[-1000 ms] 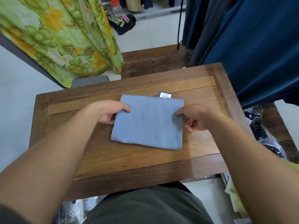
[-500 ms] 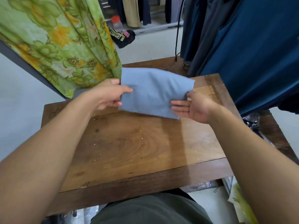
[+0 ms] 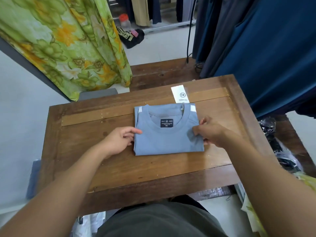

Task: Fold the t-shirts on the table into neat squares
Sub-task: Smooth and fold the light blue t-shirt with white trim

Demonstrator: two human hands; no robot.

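- Shirt (image 3: pixel 168 139), lifted a moment ago, now lies flipped collar-up on the table (image 3: pixel 136 168), far middle.
- Left hand (image 3: pixel 118 142) and right hand (image 3: pixel 210 132) pinch its left and right edges.
- This square looks done.

Bare wood of the surface (image 3: pixel 85 151) lies open across the lower frame and left of centre; t-shirt (image 3: pixel 164 141) occupies centre; white tag (image 3: pixel 180 94) lies just above it; blue garments (image 3: pixel 273 57) hang upper right, crowding the far right edge; floral cloth (image 3: pixel 68 48) hangs upper left, behind the surface.
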